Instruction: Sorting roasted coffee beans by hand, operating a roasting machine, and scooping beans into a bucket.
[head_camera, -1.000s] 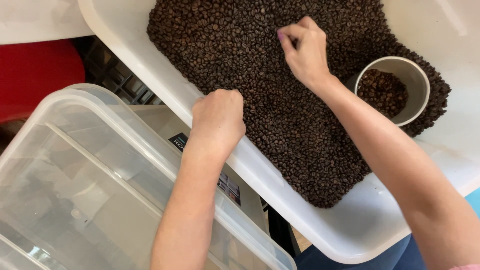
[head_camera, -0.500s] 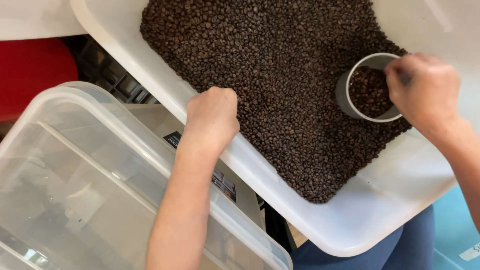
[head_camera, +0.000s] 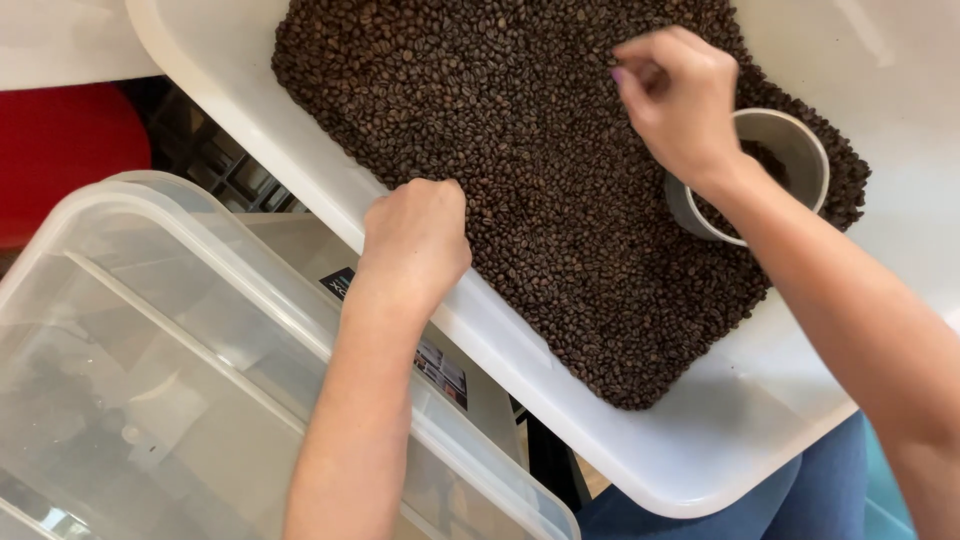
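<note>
Clear bin (head_camera: 150, 400): lidded, see-through, set at the lower left beside and below the tray; untouched, nothing sorted is seen in it.

Left hand (head_camera: 415, 235): curled into a loose fist, knuckles resting on the tray's near-left rim at the edge of the beans; whether anything is enclosed cannot be told.

Tray (head_camera: 720, 450): white, shallow, lying slantwise across the view. Beans (head_camera: 520, 130): dark roasted coffee beans, spread in one broad layer over most of the tray floor, bare white left only along the rims and the near-right corner.

Right hand (head_camera: 680, 100): held just above the beans toward the tray's right side, thumb and fingertips pinched together; a bean between them is likely but too small to confirm.

Cup (head_camera: 790, 150): grey, round, stood in the beans near the tray's right rim, partly hidden by the right wrist; a small amount of beans is seen inside.

Progress, as judged: picking from tray to cup is at an early stage; the cup is only shallowly filled and the great bulk of beans lies unpicked.

Change against half a second earlier: the right hand, then over the cup's right rim, is now placed left of the cup above the beans. Left hand, tray, cup and bin are unchanged.
</note>
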